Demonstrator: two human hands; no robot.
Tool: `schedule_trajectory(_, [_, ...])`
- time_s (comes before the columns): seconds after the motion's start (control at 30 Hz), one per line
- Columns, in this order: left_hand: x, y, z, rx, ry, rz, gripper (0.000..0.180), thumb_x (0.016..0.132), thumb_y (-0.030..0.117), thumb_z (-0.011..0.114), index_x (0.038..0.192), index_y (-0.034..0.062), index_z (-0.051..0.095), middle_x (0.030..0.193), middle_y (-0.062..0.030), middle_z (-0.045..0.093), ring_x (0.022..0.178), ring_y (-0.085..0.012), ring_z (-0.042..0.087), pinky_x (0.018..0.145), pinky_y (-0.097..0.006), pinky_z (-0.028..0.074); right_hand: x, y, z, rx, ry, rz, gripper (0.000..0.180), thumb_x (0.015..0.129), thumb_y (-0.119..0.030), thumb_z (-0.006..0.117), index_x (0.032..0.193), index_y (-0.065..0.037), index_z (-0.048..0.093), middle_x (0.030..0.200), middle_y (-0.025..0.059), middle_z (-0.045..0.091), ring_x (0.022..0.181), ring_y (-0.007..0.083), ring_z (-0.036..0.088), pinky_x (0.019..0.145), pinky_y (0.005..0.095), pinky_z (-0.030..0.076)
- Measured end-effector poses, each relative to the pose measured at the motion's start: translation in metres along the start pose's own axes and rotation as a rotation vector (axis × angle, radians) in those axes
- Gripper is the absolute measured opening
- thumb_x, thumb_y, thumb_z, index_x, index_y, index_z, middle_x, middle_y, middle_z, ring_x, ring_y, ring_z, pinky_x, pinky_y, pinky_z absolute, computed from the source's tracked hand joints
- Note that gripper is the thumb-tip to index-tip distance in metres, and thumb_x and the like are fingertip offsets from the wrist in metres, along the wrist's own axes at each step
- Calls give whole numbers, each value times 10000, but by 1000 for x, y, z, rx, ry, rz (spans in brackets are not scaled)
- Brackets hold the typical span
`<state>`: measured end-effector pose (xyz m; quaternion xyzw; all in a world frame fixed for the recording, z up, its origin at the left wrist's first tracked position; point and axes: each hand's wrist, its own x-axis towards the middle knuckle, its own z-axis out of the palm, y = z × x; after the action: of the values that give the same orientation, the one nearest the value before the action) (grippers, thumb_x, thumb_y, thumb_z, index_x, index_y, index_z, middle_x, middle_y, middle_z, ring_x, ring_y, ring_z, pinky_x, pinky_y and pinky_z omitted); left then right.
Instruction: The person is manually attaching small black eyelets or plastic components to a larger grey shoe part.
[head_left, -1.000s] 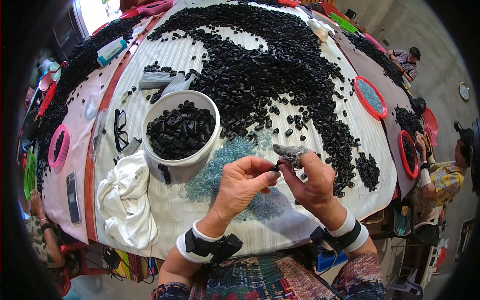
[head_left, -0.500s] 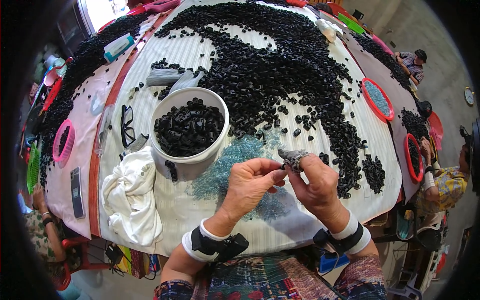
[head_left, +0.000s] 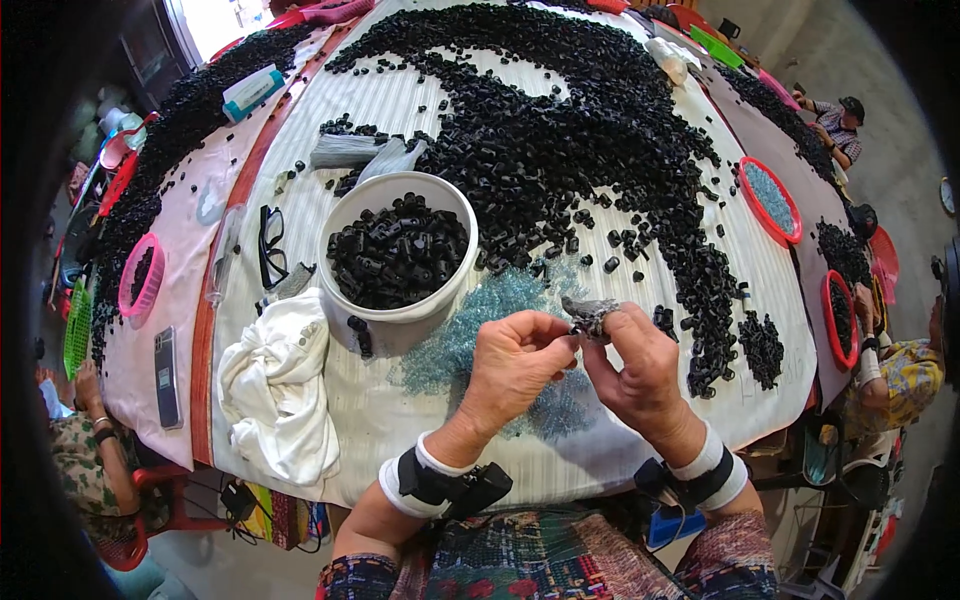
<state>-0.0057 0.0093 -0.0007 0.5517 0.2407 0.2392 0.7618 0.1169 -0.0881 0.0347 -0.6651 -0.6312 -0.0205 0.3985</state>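
My left hand is closed in a pinch, its thumb and forefinger meeting the fingertips of my right hand. A tiny dark piece shows there, too small to name. My right hand is closed round a bundle of thin grey strands, whose frayed end sticks out above the fingers. Below and behind both hands spreads a pile of small clear bluish pieces. Left of it stands a white bowl full of short black cylindrical parts.
A large heap of black parts covers the far table. Bundles of grey strands, eyeglasses and a white cloth lie left. A phone rests on the pink cover. Red baskets stand right, where co-workers sit.
The whole view has shifted slightly, so the table appears farther right. My hands stay together over the bluish pile, with only a small shift of the fingertips.
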Motion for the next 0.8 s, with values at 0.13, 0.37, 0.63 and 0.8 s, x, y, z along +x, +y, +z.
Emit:
schedule_trajectory(0.13, [3, 2, -2, -231, 2, -97, 129, 830, 57, 621, 915, -39, 631, 798, -84, 664, 685, -118, 637, 587, -228, 529, 4, -2, -9, 57, -34, -26, 335, 667, -112, 734, 913, 22, 551, 905, 181, 527, 805, 327, 560, 641, 367, 497])
schedule_trajectory(0.37, [2, 2, -1, -356, -12, -135, 117, 820, 69, 622, 879, -28, 646, 776, -74, 664, 665, -106, 625, 586, -215, 509, -2, 2, 9, -145, -22, -102, 348, 656, -148, 777, 846, 1, 527, 763, 123, 506, 676, 283, 540, 541, 362, 472])
schedule_trajectory(0.63, [1, -1, -3, -251, -27, -130, 106, 809, 98, 640, 841, -4, 643, 737, -42, 647, 623, -77, 589, 557, -205, 483, -3, -2, 5, -239, -45, -113, 296, 631, -93, 750, 812, -29, 524, 707, 84, 497, 644, 252, 541, 519, 346, 462])
schedule_trajectory(0.8, [2, 1, -3, -166, -57, -154, 120, 814, 120, 647, 856, 7, 650, 747, -34, 649, 628, -72, 587, 553, -201, 477, -4, 2, 2, -189, -41, -102, 262, 629, -69, 734, 801, -45, 539, 695, 81, 507, 637, 257, 537, 535, 341, 457])
